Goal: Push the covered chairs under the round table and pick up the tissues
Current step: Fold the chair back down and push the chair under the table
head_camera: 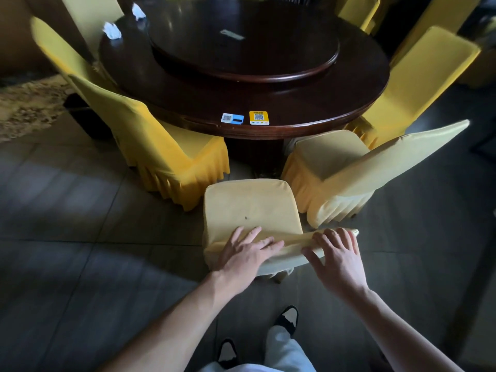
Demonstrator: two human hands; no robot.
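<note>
Hands, left hand (245,255) and right hand (336,260), rest flat-fingered on one covered chair (249,208); two tissues (112,30) lie on the round surface (268,103).

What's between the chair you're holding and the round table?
Only bare floor tiles lie between the pale chair and the round table in the head view; other covered chairs flank that gap.

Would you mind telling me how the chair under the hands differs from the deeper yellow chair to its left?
The pale chair stands clear of the round table, with the left hand and right hand on its backrest; the deeper yellow chair has its seat partly under the table, untouched. The first faces the table squarely, the second at an angle. Both wear pleated covers.
</note>
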